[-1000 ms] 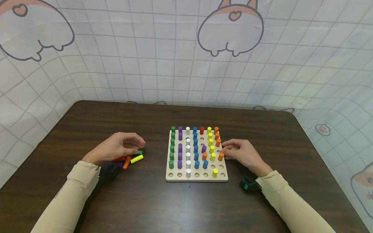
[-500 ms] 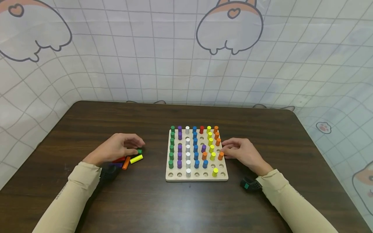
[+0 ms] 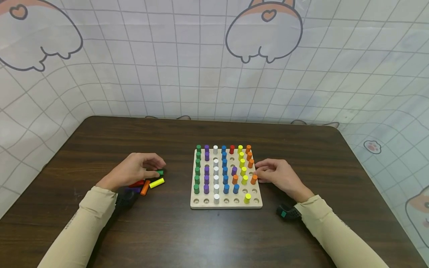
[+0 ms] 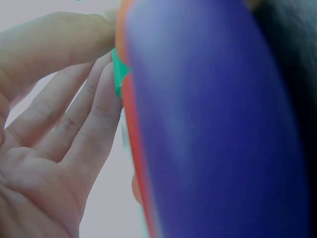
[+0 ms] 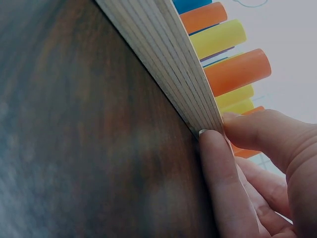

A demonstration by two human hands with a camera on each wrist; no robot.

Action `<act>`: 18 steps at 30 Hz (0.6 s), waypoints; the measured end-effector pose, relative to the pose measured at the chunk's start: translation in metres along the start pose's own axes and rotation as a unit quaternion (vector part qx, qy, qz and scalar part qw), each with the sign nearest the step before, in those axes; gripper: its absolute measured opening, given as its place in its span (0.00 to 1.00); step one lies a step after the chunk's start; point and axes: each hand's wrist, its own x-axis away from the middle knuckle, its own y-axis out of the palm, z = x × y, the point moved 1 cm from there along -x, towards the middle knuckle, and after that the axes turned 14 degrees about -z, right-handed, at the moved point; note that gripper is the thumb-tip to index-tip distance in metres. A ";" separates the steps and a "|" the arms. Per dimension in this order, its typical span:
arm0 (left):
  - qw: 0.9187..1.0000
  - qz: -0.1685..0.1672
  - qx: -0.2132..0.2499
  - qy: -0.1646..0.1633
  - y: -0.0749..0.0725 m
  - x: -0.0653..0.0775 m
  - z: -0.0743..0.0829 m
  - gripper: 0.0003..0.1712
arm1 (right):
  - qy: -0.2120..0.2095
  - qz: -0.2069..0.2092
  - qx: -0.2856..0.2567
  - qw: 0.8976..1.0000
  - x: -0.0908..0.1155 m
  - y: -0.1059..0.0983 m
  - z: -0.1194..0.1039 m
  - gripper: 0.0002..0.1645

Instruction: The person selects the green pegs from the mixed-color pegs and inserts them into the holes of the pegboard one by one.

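My left hand hovers over a small pile of loose pegs, fingers loosely bent and thumb apart from them. The thumb tip is beside a green peg. A yellow peg, an orange peg, a red peg and a purple peg lie about it. The purple peg fills much of the left wrist view, hiding the fingertips. My right hand holds the right edge of a wooden pegboard, thumb on the top rim and index finger against the side.
Colored pegs stand upright in rows on the board, among them green, white and orange. Several holes are bare, mostly along the near row. The dark wooden table meets a patterned cloth wall at the back.
The left hand has shifted very slightly, and the green peg beside its thumb has moved a little away from me. The right hand and the board stay put.
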 end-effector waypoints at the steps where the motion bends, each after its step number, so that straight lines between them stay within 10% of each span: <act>1: 1.000 0.001 -0.001 -0.001 0.000 0.000 0.000 0.16 | 0.001 0.000 0.000 1.000 0.000 0.000 0.000 0.26; 18: 1.000 0.008 -0.021 -0.012 0.001 -0.004 -0.001 0.15 | -0.001 0.002 0.001 1.000 0.000 0.000 0.000 0.27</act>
